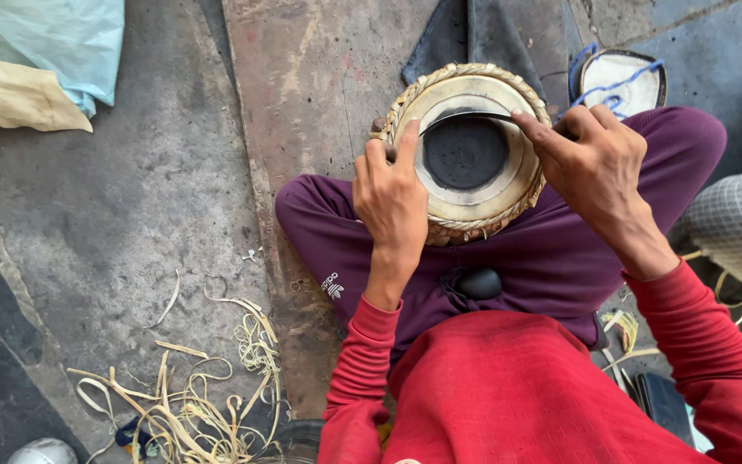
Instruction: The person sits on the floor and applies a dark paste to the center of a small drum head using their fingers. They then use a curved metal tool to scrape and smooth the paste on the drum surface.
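Right on your lap, resting across your crossed legs in the purple trousers (526, 258), sits the small drum (467, 153), head up, with a pale skin, a round black patch in the middle and a braided cord ring around the rim. Your left hand (392, 193) grips the near-left edge of the drum, fingers curled over the braid and the index finger laid up onto the skin, so it's closed on the rim. Your right hand (594, 163) comes in from the right and pinches a thin curved blade (465, 118), whose tip lies across the far edge of the black patch.

Just near of the drum there's a dark smooth stone (480, 283) sitting in your lap against the red shirt (517, 387). Farther out, far right, a white round piece with blue cord (620, 82) lies on the floor. Off to the near left, a tangle of pale cut strips (199, 395) is scattered on the grey concrete. Far left there's a light blue plastic bag (62, 39) over a tan sack (10, 94).
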